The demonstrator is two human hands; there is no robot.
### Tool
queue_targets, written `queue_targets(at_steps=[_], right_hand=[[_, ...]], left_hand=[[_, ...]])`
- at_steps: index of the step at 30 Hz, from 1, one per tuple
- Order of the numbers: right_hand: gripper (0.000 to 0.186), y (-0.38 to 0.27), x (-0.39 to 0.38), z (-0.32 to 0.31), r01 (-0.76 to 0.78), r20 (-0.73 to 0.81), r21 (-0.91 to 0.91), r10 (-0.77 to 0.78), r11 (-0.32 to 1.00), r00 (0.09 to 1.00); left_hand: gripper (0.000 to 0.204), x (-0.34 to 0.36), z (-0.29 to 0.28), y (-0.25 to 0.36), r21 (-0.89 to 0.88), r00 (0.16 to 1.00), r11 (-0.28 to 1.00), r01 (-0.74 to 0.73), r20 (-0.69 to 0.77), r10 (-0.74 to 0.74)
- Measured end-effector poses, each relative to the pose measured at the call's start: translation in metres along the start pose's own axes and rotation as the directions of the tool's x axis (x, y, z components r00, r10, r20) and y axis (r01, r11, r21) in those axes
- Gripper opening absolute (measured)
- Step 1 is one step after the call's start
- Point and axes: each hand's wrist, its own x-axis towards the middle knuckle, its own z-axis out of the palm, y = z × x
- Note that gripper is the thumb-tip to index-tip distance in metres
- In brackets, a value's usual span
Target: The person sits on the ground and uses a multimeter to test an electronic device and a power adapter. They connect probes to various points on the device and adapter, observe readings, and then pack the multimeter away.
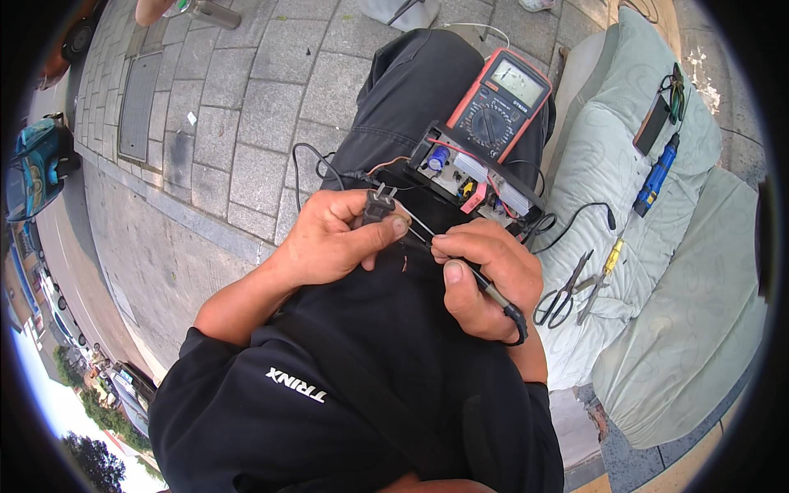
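My left hand (pixel 333 234) is closed on a black two-pin plug (pixel 379 203), its metal prongs pointing up. In my right hand (pixel 493 275) is a pen-like tool (pixel 491 289) with a dark and grey handle, black and bent at its back end. A thin metal rod runs from near my right fingertips toward the plug; whether it touches cannot be made out. Just beyond my hands an open device with a circuit board (pixel 464 177) rests on my lap, showing a blue cylindrical part and wires. Against it leans a red and grey multimeter (pixel 501 103), its display on.
A pale cloth-covered seat (pixel 612 164) at right bears black scissors (pixel 563 292), a yellow-handled screwdriver (pixel 612 259), a blue tool (pixel 657 177) and glasses (pixel 675 94). A black cable (pixel 579 218) crosses it. Paving (pixel 226 123) lies left, with vehicles along the road.
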Motion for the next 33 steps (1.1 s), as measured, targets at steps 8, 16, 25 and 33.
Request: queue_targets(at_steps=[8, 16, 25, 33], right_hand=[[0.021, -0.0034, -0.0004, 0.0013, -0.041, -0.019, 0.002, 0.041, 0.999, 0.999], [0.02, -0.003, -0.0029, 0.0012, -0.079, -0.035, -0.002, 0.079, 0.997, 0.996], [0.018, -0.0008, -0.001, 0.0038, 0.055, -0.033, 0.042, -0.053, 0.998, 0.998], [0.02, -0.0007, 0.0001, 0.0039, 0.019, -0.024, 0.006, -0.019, 1.0, 1.0]], left_hand=[[0.012, -0.0028, 0.0001, 0.0013, 0.015, 1.0, 1.0, -0.011, -0.011, 0.011], [0.012, -0.0024, 0.0005, -0.0003, -0.017, 1.0, 1.0, -0.004, -0.01, 0.004], [0.011, 0.0003, 0.0002, -0.0016, -0.003, 1.0, 1.0, 0.011, -0.011, -0.011], [0.011, -0.0009, -0.0002, -0.002, 0.015, 1.0, 1.0, 0.001, -0.005, -0.001]])
